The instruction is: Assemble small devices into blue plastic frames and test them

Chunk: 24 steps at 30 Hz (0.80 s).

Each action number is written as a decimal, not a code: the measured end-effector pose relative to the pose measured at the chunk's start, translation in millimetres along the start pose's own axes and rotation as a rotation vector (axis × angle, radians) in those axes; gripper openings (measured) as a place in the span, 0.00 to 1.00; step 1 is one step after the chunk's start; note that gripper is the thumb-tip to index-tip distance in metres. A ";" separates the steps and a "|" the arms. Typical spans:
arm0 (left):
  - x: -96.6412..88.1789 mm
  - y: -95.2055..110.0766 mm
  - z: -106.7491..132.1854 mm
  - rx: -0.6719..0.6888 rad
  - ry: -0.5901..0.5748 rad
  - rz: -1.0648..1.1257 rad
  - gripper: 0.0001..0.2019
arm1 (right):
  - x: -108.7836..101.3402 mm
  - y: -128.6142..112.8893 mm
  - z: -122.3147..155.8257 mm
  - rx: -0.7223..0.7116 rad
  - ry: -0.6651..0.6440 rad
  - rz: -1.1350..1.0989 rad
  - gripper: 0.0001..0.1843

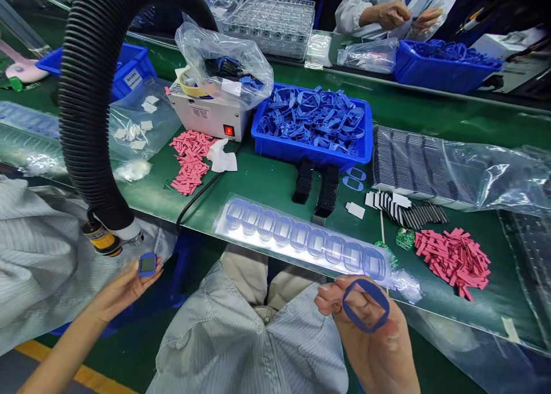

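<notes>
My left hand (pixel 131 285) is out at the left, below the black hose's end. Its fingers hold a small blue-framed part with a grey screen (pixel 147 264). On the right, my right hand (pixel 370 348) is raised at the table edge and holds a thin blue ring-like frame (pixel 349 312) with a wide opening; the palm shows through it. Just beyond that hand, a clear plastic tray (pixel 224 225) carries a row of several rounded translucent blue pieces with pale centres.
A thick black hose (pixel 84 107) arches down at the left. Behind the tray stand a blue bin (pixel 312 153) of blue frames and a white box (pixel 206 116) with a red switch. Pink strips (pixel 454 259) lie in piles. Across the bench are a co-worker's hands (pixel 394 15).
</notes>
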<state>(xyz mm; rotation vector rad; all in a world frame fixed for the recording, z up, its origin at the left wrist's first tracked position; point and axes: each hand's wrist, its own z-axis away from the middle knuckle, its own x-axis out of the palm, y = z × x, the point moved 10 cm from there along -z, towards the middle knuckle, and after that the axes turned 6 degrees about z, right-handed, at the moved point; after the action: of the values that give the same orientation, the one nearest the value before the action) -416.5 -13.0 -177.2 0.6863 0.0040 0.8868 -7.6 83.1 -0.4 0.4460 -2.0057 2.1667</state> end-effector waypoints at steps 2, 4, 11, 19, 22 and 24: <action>14.6 -2.7 1.0 -0.012 -0.029 -0.020 0.21 | -0.3 -0.1 1.2 0.006 -0.002 -0.002 0.18; 28.8 -5.1 2.1 -0.018 -0.061 -0.032 0.23 | -2.7 -0.5 2.3 0.008 0.005 0.003 0.17; 84.5 -43.5 34.8 -0.123 -0.246 -0.086 0.04 | -12.9 5.0 5.9 0.023 0.058 0.006 0.18; 249.6 -100.5 129.0 -0.251 -0.555 0.139 0.11 | 2.5 3.4 12.8 0.004 -0.009 0.015 0.17; 297.7 -108.4 159.6 -0.326 -0.684 0.216 0.11 | -3.1 -3.0 15.5 -0.039 0.048 0.050 0.18; 316.0 -111.7 173.6 -0.351 -0.750 0.242 0.13 | -10.5 -7.4 17.0 -0.068 0.103 0.062 0.19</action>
<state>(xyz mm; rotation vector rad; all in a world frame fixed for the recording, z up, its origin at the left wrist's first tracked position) -84.8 68.6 -16.7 0.6590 -0.8996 0.7860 6.5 67.8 4.3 0.2600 -2.0561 2.1020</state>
